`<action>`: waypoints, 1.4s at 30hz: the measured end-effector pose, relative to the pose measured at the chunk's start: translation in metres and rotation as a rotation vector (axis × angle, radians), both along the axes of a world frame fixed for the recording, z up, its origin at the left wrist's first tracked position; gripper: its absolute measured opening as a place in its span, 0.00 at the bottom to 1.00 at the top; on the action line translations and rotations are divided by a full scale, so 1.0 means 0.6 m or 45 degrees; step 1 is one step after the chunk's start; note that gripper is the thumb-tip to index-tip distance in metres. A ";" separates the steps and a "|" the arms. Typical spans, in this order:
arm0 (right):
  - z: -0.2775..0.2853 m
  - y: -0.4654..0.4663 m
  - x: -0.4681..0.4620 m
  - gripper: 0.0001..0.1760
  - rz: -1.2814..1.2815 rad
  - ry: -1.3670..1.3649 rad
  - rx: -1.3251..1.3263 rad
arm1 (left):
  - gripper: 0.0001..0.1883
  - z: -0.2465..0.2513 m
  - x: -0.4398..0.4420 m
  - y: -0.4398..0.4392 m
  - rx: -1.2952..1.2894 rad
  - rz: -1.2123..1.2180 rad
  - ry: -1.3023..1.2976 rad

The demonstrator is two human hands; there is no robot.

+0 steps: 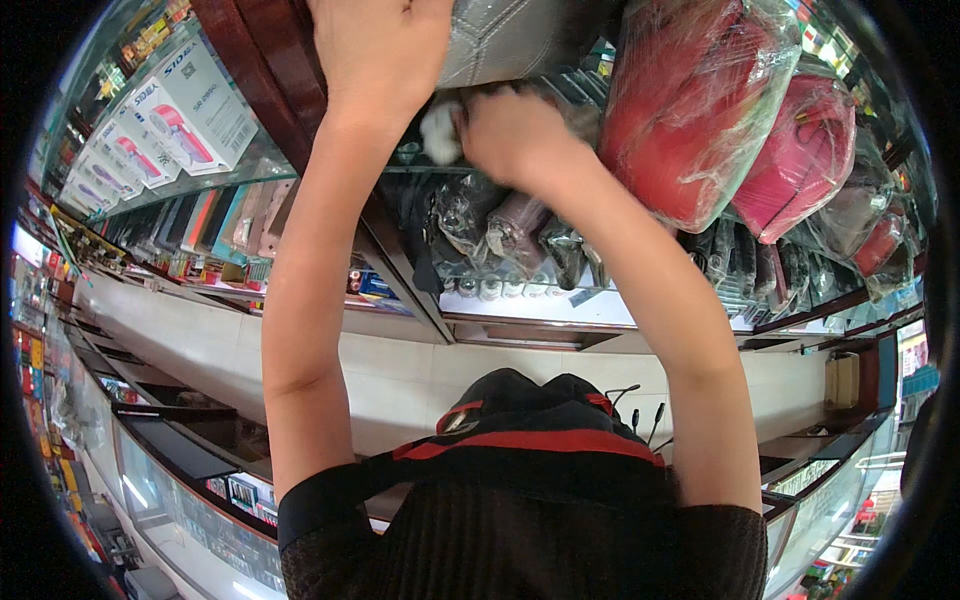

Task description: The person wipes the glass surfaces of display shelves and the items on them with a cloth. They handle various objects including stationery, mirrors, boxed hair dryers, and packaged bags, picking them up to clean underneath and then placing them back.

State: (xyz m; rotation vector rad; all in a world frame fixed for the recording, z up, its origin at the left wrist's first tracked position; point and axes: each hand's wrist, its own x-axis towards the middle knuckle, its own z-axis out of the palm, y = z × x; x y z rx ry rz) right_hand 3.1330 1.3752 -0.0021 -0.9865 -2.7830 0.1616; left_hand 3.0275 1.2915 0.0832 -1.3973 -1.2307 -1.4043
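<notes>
My left hand is raised at the top of the view, against the left side of a grey quilted bag with pale stitching. Its fingers run past the picture's edge, so its hold on the bag cannot be seen. Under the bag's lower edge, my right hand reaches over a glass shelf, blurred by motion. A soft white cloth-like bundle, also blurred, is at its curled fingers and appears gripped. Right of this hand stand a red bag and a pink bag, both in clear plastic wrap.
Boxed hair dryers line a glass shelf at left, above a row of phone-case-like covers. Plastic-wrapped dark items fill the shelf below my right hand. Behind me, glass display counters border the tiled floor.
</notes>
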 end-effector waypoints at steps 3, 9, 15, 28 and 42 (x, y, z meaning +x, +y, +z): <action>-0.020 -0.086 0.103 0.23 0.194 0.380 0.428 | 0.28 -0.007 0.002 0.000 -0.014 0.065 -0.003; -0.013 -0.131 0.179 0.31 0.456 0.434 0.450 | 0.31 -0.033 0.022 -0.016 -0.024 0.097 -0.003; -0.047 -0.163 0.276 0.32 0.441 0.539 -0.183 | 0.38 -0.109 0.057 -0.052 -0.277 0.144 -0.194; -0.067 -0.123 0.454 0.28 0.043 1.067 -0.157 | 0.57 -0.168 0.191 -0.046 -0.448 -0.518 -0.404; -0.064 -0.082 0.390 0.27 0.381 1.312 -0.220 | 0.62 -0.044 0.262 0.070 -0.392 -0.328 -0.306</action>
